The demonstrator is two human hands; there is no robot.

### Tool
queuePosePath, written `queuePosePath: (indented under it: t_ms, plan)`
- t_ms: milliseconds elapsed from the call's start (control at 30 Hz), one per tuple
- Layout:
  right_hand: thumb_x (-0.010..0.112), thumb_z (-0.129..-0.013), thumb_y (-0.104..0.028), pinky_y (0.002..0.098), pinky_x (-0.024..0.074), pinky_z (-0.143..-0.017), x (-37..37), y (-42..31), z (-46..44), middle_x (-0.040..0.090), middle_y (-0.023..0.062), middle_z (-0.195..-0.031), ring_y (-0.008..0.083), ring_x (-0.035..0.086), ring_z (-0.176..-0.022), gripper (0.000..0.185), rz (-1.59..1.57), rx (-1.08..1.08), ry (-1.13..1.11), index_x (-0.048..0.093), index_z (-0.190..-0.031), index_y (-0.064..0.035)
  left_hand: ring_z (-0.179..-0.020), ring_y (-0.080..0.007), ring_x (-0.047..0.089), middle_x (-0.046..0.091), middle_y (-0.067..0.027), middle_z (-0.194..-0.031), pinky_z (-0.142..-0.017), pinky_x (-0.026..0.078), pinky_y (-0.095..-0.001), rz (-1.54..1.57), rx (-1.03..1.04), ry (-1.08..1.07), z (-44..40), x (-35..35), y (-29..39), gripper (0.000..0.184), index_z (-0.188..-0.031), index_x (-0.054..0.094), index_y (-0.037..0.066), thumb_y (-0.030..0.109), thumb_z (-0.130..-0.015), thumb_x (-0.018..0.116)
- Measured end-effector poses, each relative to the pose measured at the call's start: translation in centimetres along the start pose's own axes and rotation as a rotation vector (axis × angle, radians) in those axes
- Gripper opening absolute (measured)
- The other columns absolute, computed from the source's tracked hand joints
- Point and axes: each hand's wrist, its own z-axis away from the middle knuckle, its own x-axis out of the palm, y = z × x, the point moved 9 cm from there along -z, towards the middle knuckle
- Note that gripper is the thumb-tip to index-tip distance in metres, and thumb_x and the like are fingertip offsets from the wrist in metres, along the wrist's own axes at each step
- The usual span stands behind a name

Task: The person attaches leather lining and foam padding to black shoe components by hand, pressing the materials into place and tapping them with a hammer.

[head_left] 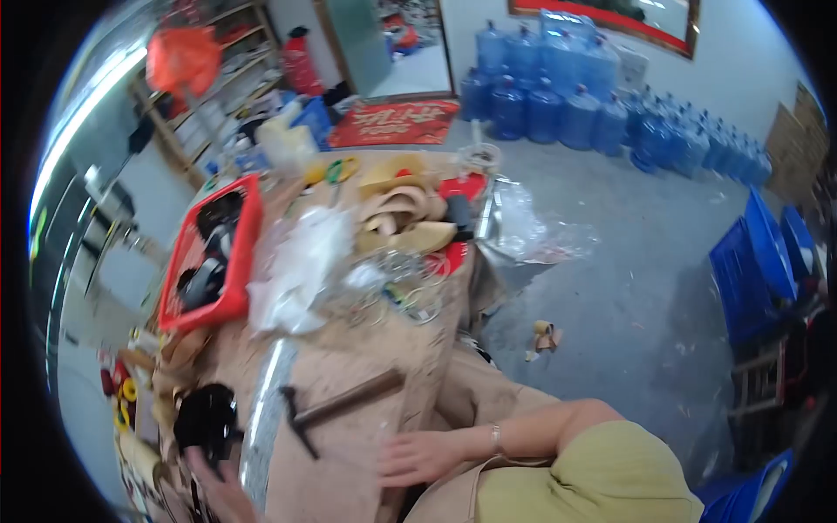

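Yellow sleeve (610, 475) | right hand (414, 459) unclenched | left hand (227, 495): can't tell | red mat (392, 123): blurred characters

- Bare tabletop (327, 492): passage is offered between metal strip (261, 427) and right hand (410, 459).
- Beyond: route is crossed by hammer (349, 404).
- Farther: obstructed by white plastic bag (305, 270).

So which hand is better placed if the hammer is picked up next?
Likely the right hand: it looks empty and lies nearer the handle end of the hammer, while the left hand is at the black object.
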Motion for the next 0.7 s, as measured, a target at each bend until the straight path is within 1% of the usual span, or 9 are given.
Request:
queuePosePath:
  t_ms: [67, 133, 167, 200, 367, 400, 467, 533, 700]
  plan:
    - [0.049, -0.089, -0.013, 0.0437, 0.0469, -0.088, -5.1, 1.9, 8.3, 0.06, 0.0137, -0.104, 0.0293, 0.058, -0.099, 0.027, -0.079, 0.323, 0.001, 0.062, -0.11, -0.0032, -0.134, -0.0342, 0.035, 0.037, -0.0187, -0.143, -0.11, 0.022, -0.0501, 0.44, 0.279, -0.463, 2.5, 5.0, 14.9, 0.06, -0.139, 0.036, 0.001, 0.011, -0.084, 0.059]
    - [0.059, -0.081, -0.01, 0.04, 0.0488, -0.08, -9.8, 6.4, 22.9, 0.063, 0.0143, -0.096, 0.0329, 0.059, -0.091, 0.021, -0.012, 0.972, 0.046, 0.065, -0.101, -0.0057, -0.136, -0.0363, 0.032, 0.034, -0.0187, -0.145, -0.108, 0.016, -0.061, 0.345, 0.926, -0.495, 5.4, 5.0, 29.1, 0.066, -0.139, 0.036, 0.003, 0.018, -0.082, 0.065]
    - [0.06, -0.079, -0.01, 0.0404, 0.049, -0.078, -12.2, 7.6, 33.6, 0.063, 0.0157, -0.094, 0.0347, 0.058, -0.086, 0.021, 0.221, 1.701, -0.009, 0.065, -0.1, -0.0065, -0.136, -0.0363, 0.032, 0.034, -0.0187, -0.145, -0.108, 0.016, -0.061, 0.355, 0.966, -0.514, 5.8, 6.2, 33.1, 0.066, -0.139, 0.036, 0.003, 0.018, -0.082, 0.065]
    - [0.058, -0.082, -0.012, 0.0426, 0.0488, -0.079, -15.2, 6.2, 41.5, 0.063, 0.0178, -0.095, 0.0351, 0.059, -0.088, 0.02, 0.411, 1.847, 0.289, 0.067, -0.099, -0.0069, -0.137, -0.0387, 0.027, 0.03, -0.0174, -0.148, -0.107, 0.017, -0.0626, 0.301, 1.043, -0.624, 6.7, 7.9, 36.9, 0.066, -0.14, 0.039, 0.007, 0.027, -0.082, 0.065]
    - [0.057, -0.083, -0.02, 0.0424, 0.0476, -0.09, -10.5, 1.5, 72.1, 0.065, 0.0199, -0.107, 0.0356, 0.06, -0.103, 0.029, 0.272, 2.555, 0.309, 0.068, -0.106, -0.0051, -0.135, -0.0506, 0.021, 0.022, -0.0313, -0.147, -0.108, 0.016, -0.0623, 0.33, 0.917, -0.905, 5.7, 14.8, 47.3, 0.069, -0.142, 0.037, 0.002, 0.032, -0.084, 0.062]
    - [0.052, -0.087, -0.025, 0.0431, 0.0464, -0.092, -10.2, 1.9, 74.0, 0.064, 0.0207, -0.11, 0.0357, 0.059, -0.109, 0.032, 0.198, 2.649, 0.409, 0.069, -0.105, -0.0042, -0.135, -0.0506, 0.021, 0.022, -0.0313, -0.147, -0.108, 0.016, -0.0623, 0.249, 0.877, -0.884, 5.5, 15.7, 48.6, 0.069, -0.142, 0.037, 0.002, 0.032, -0.084, 0.062]
    - [0.048, -0.089, -0.03, 0.0454, 0.0454, -0.093, -3.3, 11.4, 76.5, 0.061, 0.021, -0.118, 0.0371, 0.058, -0.11, 0.039, 0.053, 2.427, -0.086, 0.063, -0.117, -0.0058, -0.134, -0.0532, 0.021, 0.022, -0.0315, -0.146, -0.107, 0.018, -0.0623, -1.201, 1.725, -0.754, 9.9, 19.2, 47.6, 0.073, -0.144, 0.029, -0.001, 0.026, -0.084, 0.061]
    - [0.048, -0.089, -0.027, 0.0447, 0.0451, -0.088, 7.5, 23.6, 72.5, 0.06, 0.0207, -0.112, 0.0361, 0.057, -0.104, 0.036, -0.114, 2.222, 0.038, 0.062, -0.113, -0.0047, -0.133, -0.0547, 0.021, 0.02, -0.0339, -0.145, -0.107, 0.02, -0.0626, -0.209, 0.53, -1.557, 6.8, 18.7, 50.4, 0.077, -0.143, 0.025, -0.004, 0.022, -0.081, 0.062]
    - [0.048, -0.088, -0.021, 0.0429, 0.0442, -0.076, 25.8, 28.3, 58.7, 0.059, 0.0201, -0.099, 0.0335, 0.056, -0.089, 0.028, -0.485, 2.055, 0.43, 0.06, -0.103, -0.0018, -0.126, -0.0608, 0.028, 0.019, -0.0416, -0.14, -0.101, 0.029, -0.0641, -0.055, 1.051, -1.023, 7.3, 17.8, 47.6, 0.078, -0.135, 0.031, -0.009, 0.02, -0.074, 0.069]
